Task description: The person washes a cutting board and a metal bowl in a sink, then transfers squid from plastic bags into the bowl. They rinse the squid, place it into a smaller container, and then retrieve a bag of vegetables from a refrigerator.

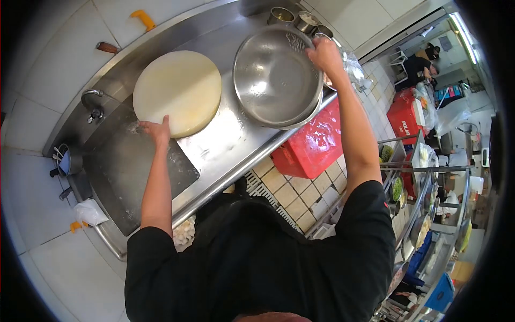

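My left hand (156, 130) rests against the lower edge of a thick round white cutting board (179, 91), its fingers spread. The board lies on the steel counter (214, 147), partly over the sink's side. At the right, my right hand (324, 53) has its fingers wrapped round the rim of a large steel bowl (276, 75). Below that bowl, the rim of another bowl (300, 124) shows along the edge. What lies beneath is mostly hidden.
A tap (93, 102) stands by the sink (120, 166). Small steel containers (281, 16) are at the back. A red cooler (311, 145) sits on the floor past the counter's edge. Shelves with food bowls (397, 189) are at right; people (421, 67) are farther off.
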A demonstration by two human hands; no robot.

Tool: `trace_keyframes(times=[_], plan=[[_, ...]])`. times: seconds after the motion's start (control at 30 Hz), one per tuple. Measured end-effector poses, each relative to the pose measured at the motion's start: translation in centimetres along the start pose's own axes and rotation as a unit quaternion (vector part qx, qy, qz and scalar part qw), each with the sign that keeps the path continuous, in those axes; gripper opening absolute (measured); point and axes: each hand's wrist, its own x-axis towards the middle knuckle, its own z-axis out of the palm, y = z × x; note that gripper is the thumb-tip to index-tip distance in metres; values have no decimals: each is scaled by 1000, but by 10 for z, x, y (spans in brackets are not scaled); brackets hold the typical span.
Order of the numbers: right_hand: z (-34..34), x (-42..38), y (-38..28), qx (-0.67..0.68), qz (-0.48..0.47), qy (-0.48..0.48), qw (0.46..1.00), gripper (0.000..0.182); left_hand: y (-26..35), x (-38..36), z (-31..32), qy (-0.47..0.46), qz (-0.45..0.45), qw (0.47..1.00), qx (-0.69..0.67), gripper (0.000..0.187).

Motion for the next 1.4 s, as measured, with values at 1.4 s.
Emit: trace_keyframes(times=[1.4], plan=[[222,-116,-496,426,-68,-327,841,25,-250,-52,-255,-22,-209,818,-536,50]])
